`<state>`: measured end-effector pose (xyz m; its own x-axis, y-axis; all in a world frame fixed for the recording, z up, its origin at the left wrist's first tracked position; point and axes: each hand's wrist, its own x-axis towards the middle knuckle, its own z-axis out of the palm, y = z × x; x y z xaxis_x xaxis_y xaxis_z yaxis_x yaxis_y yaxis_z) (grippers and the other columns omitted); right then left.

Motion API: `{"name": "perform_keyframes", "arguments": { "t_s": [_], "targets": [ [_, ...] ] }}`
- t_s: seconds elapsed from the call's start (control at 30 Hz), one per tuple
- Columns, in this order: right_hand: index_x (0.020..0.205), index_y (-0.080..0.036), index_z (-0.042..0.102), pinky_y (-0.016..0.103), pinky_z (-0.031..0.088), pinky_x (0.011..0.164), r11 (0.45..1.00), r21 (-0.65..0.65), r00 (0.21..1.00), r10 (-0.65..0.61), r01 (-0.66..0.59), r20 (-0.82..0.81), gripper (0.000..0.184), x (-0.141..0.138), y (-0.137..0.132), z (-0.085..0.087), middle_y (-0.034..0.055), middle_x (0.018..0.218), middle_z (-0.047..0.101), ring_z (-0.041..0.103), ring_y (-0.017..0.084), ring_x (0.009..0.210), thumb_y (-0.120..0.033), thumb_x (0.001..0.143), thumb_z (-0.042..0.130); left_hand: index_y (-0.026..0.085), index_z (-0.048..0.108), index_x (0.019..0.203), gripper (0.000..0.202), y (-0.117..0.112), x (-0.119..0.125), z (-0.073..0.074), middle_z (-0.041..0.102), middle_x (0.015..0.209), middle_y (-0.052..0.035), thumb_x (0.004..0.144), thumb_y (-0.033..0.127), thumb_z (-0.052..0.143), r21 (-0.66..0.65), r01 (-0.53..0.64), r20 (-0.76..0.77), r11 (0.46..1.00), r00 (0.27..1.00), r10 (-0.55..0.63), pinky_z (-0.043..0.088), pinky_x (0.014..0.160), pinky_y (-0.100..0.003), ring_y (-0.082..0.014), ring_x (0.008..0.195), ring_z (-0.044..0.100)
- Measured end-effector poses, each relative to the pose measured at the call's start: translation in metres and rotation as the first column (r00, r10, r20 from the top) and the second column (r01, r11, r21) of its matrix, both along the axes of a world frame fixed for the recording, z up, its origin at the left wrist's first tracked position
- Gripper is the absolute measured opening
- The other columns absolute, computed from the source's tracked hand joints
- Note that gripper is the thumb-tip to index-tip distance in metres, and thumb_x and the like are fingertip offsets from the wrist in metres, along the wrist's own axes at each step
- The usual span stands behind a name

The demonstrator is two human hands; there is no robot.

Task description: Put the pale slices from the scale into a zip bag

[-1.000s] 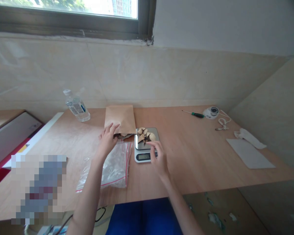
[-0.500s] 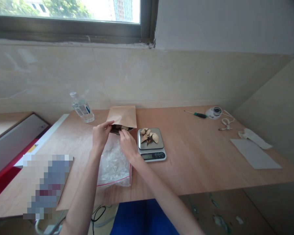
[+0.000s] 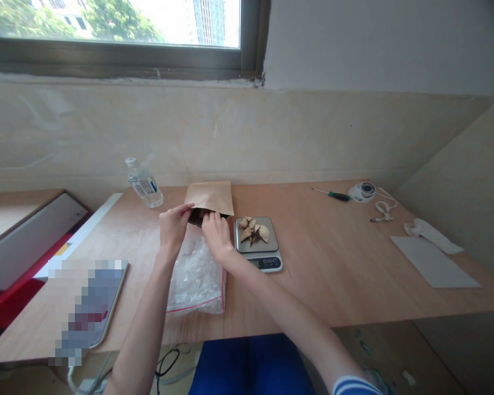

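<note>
Left hand [image 3: 173,227] partly curled, fingers gripping the left side of the mouth of a kraft paper envelope [image 3: 209,197]. Right hand [image 3: 217,236] bunched at the mouth, beside dark pieces [image 3: 200,218] just inside; cannot tell whether it pinches paper or pieces. Envelope sits over the counter [image 3: 313,269], near the far edge, left of middle. Just right of it, a digital kitchen scale [image 3: 258,258] carries broken pale-and-dark shell pieces [image 3: 253,231]. Under the hands, a clear zip bag [image 3: 195,280] with red edging lies flat. Near the far edge: plastic water bottle [image 3: 144,184] left; green-handled screwdriver [image 3: 337,195] right. Grey sheet [image 3: 434,262] near the right edge.
</note>
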<state>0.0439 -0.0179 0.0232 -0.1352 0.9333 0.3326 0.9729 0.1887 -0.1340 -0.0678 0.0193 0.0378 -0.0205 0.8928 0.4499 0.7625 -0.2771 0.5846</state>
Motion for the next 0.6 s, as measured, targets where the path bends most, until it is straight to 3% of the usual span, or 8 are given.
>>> {"name": "perform_keyframes", "arguments": {
  "t_s": [0.23,0.47,0.6],
  "targets": [
    [0.099,-0.007,0.059,0.034,0.049,0.069,0.993,0.067,0.991,0.085,-0.092,0.099,0.022,0.004,-0.013,0.004,0.0169,0.098,0.060,0.058,0.024,0.086,-0.005,0.089,0.039,0.019,0.070,0.103,0.033,-0.007,0.002,-0.003,0.073,0.089,-0.0078,0.082,0.026,0.045,0.025,-0.105,-0.097,0.994,0.990,0.107,0.048,0.075,-0.029,-0.0220,0.083,0.068],
    [0.098,-0.006,0.057,0.035,0.046,0.074,0.966,0.132,0.972,0.209,-0.222,0.105,0.018,0.012,-0.011,-0.008,0.0153,0.101,0.058,0.054,0.024,0.091,-0.004,0.088,0.043,0.021,0.069,0.106,0.034,-0.011,-0.006,-0.009,0.073,0.089,-0.0077,0.083,0.026,0.044,0.050,-0.149,-0.128,0.988,0.980,0.154,0.048,0.073,-0.029,-0.0218,0.078,0.068],
    [0.100,-0.007,0.056,0.034,0.047,0.075,0.946,0.162,0.960,0.276,-0.281,0.052,0.019,0.013,-0.010,-0.012,0.0145,0.099,0.058,0.055,0.024,0.093,-0.022,0.089,0.052,0.021,0.068,0.107,0.035,-0.014,-0.009,-0.009,0.073,0.087,-0.0082,0.084,0.028,0.043,0.052,-0.160,-0.114,0.986,0.980,0.165,0.047,0.071,-0.029,-0.0220,0.078,0.067]
  ]
}}
